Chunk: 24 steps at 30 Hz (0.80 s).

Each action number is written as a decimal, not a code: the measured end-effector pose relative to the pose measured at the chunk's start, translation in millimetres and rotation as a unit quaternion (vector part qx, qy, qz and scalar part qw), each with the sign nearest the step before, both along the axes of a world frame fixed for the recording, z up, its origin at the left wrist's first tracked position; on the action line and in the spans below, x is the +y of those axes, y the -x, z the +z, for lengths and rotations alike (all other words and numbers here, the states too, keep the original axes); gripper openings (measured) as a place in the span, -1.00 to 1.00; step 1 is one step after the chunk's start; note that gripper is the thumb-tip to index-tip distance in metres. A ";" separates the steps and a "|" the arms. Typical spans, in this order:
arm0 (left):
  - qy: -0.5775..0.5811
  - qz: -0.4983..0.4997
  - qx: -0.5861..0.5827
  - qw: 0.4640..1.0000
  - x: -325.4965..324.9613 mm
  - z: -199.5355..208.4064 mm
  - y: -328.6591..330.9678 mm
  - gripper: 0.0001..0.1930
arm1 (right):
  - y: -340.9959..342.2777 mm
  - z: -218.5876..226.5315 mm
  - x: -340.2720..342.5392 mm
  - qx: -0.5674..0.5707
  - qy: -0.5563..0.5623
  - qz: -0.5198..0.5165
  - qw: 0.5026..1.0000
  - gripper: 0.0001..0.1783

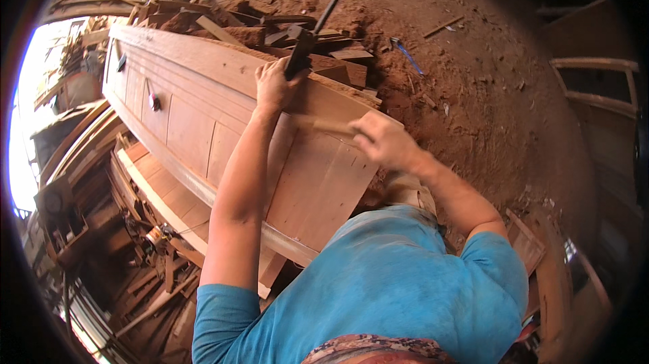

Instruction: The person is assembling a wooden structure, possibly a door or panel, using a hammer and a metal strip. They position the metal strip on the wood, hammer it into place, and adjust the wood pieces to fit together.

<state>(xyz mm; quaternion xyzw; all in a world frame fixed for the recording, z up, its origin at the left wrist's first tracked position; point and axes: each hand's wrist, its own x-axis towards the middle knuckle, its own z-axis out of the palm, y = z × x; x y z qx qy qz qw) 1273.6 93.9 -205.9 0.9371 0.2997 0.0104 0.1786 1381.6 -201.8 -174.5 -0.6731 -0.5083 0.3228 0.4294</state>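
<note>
A long wooden panelled piece (193,131), like a door or a cabinet front, lies in front of me, running from far left to near middle. At its far edge my left hand (274,83) is closed around the dark jaw of a clamp (301,52), whose long rod ends in a crossbar. My right hand (389,139) is closed on a wooden stick (321,125), smeared by motion, above the panel's near right end. Its left end reaches toward my left forearm; whether it carries a head, I cannot tell.
Wood offcuts (338,66) are heaped behind the panel on the reddish dirt floor (473,73). A blue-handled tool (407,57) lies there. A small dark and red object (155,102) rests on the panel. More boards (159,178) and scrap wood (159,289) fill the left side.
</note>
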 end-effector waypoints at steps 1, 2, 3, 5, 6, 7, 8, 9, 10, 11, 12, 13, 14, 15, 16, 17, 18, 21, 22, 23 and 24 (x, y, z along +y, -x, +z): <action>0.009 0.000 0.003 1.000 -1.7 3.2 -2.6 -0.49 | -16.8 2.4 -6.8 0.015 0.002 -0.046 0.999 -0.66; 0.008 -0.002 0.012 1.000 -1.3 2.2 -4.1 -0.49 | -30.3 1.3 -10.6 0.030 0.002 -0.089 0.996 -0.65; 0.006 -0.001 0.020 1.000 -0.6 0.7 -4.7 -0.49 | -39.8 -5.9 -10.8 0.011 0.006 -0.127 0.992 -0.64; 0.015 -0.008 0.033 0.999 3.4 -2.5 -7.7 -0.51 | -54.8 -23.0 -2.6 0.034 0.069 -0.116 0.990 -0.62; 0.013 -0.007 0.034 0.999 3.7 -4.1 -7.6 -0.51 | -55.2 -39.8 2.7 0.025 0.082 -0.090 0.992 -0.60; 0.010 -0.006 0.035 0.999 3.0 -4.2 -8.0 -0.51 | -54.2 -51.3 11.3 0.038 0.080 -0.087 0.992 -0.60; 0.007 -0.004 0.038 0.999 0.4 0.0 -8.2 -0.52 | -50.4 -57.7 22.0 0.053 0.078 -0.083 0.992 -0.60; 0.011 -0.003 0.038 0.999 -1.7 3.9 -10.9 -0.52 | -50.2 -62.5 29.0 0.067 0.076 -0.078 0.992 -0.59; 0.006 -0.004 0.033 0.999 -1.2 2.5 -9.0 -0.53 | -51.8 -62.3 34.8 0.097 0.092 -0.069 0.989 -0.59; 0.000 -0.005 0.028 1.000 -0.2 -0.2 -6.6 -0.53 | -54.3 -61.0 39.7 0.127 0.107 -0.061 0.984 -0.59; -0.005 -0.006 0.022 1.000 1.2 -1.6 -4.8 -0.54 | -55.5 -60.3 41.8 0.156 0.123 -0.053 0.979 -0.58; -0.004 -0.009 0.022 1.000 0.4 -1.7 -6.1 -0.54 | -54.6 -64.4 38.9 0.166 0.120 -0.065 0.977 -0.57; -0.002 -0.013 0.021 1.000 0.0 -0.9 -8.4 -0.55 | -53.4 -68.4 37.2 0.169 0.116 -0.070 0.976 -0.57; -0.001 -0.018 0.020 1.000 0.1 -0.7 -10.8 -0.55 | -51.7 -72.5 37.0 0.173 0.112 -0.076 0.976 -0.57; 0.000 -0.016 0.013 1.000 0.9 -1.6 -12.2 -0.56 | -52.3 -75.1 36.3 0.174 0.108 -0.083 0.975 -0.58; 0.006 -0.019 0.004 1.000 0.7 -4.7 -12.7 -0.57 | -51.7 -75.5 33.2 0.156 0.096 -0.090 0.979 -0.58; 0.012 -0.024 -0.005 1.000 1.5 -7.3 -12.6 -0.58 | -47.7 -75.9 32.3 0.137 0.084 -0.098 0.982 -0.58; 0.048 0.001 -0.015 0.999 -2.1 -2.7 -5.5 -0.61 | -22.3 -67.1 19.9 0.050 0.010 -0.166 0.985 -0.67; 0.036 -0.001 -0.016 0.999 -3.4 -4.3 -6.2 -0.62 | -12.9 -55.9 10.6 0.002 -0.044 -0.205 0.978 -0.71; 0.051 0.001 -0.013 0.999 -1.8 -7.4 -3.6 -0.61 | -5.9 -41.2 -0.9 -0.013 -0.060 -0.201 0.978 -0.70; 0.065 -0.001 -0.010 0.998 -1.0 -10.8 -3.4 -0.60 | 2.0 -29.5 -14.4 -0.028 -0.076 -0.199 0.977 -0.67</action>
